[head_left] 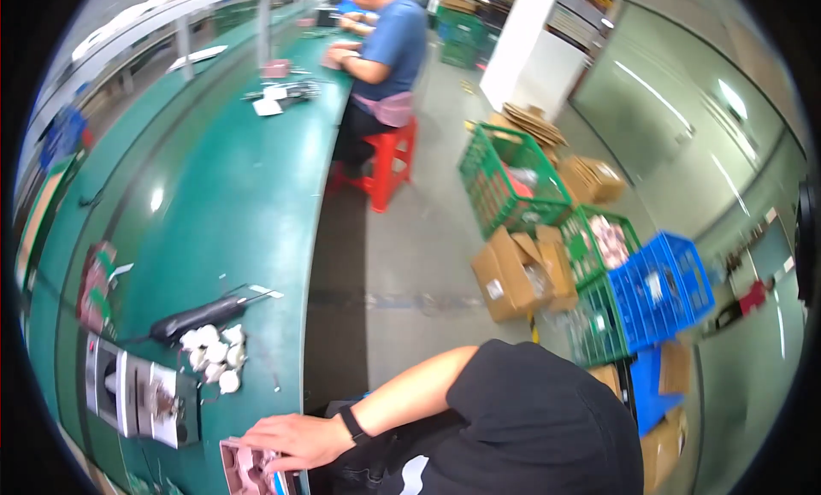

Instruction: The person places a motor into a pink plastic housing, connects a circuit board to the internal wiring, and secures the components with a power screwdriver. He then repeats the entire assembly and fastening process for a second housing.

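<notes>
At the bottom of the head view my right hand grips a pink moulded plastic housing, fingers over its upper edge and thumb against its inside. Part of the housing is cut off by the lower rim of the picture. A black band circles my right wrist. My left hand is out of view. On the green bench just beyond lies a cluster of small white rounded parts, beside a black electric screwdriver. A grey metal screw feeder stands to the left of them.
Pink and green parts lie at the bench's left side. Farther along, a co-worker sits on a red stool. Green crates, a blue crate and cardboard boxes stand on the floor at right.
</notes>
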`<state>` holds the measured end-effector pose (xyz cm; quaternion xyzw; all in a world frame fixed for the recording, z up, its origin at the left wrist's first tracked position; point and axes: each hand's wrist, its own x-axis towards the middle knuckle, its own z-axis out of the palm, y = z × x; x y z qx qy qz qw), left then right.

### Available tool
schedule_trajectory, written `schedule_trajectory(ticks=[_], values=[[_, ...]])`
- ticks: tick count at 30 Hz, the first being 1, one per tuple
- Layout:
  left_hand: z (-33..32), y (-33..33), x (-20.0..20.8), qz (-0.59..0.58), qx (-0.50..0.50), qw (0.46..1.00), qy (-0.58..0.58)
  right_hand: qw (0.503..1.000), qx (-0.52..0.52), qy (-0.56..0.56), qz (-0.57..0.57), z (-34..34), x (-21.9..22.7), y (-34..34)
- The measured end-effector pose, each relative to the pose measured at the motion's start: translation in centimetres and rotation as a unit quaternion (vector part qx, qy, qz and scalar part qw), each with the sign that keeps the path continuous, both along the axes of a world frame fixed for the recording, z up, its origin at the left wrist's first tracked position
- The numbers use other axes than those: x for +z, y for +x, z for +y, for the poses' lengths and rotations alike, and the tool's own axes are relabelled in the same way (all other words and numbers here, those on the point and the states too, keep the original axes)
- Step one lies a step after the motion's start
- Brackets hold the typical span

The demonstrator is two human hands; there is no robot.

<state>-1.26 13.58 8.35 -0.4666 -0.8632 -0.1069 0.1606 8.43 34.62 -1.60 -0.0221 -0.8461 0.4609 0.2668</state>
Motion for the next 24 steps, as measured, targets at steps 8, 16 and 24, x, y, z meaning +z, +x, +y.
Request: schedule_trajectory(ticks=[8,16,24], values=[[-2.2,-4.6,-9.5,-0.173,0.106,0.976,0.081,0.999,-0.011,0.039,-0.028,0.3,-1.5,-0.3],[-4.1,-0.1,0.1,-0.1,0.031,0.991,0.079,0.987,-0.088,0.123,-0.049,2.1,4.9,1.1],[-13.6,-5.1,-1.0,-0.102,0.266,0.936,0.206,1.0,-0.007,0.011,-0.007,-0.2,4.9,1.9]])
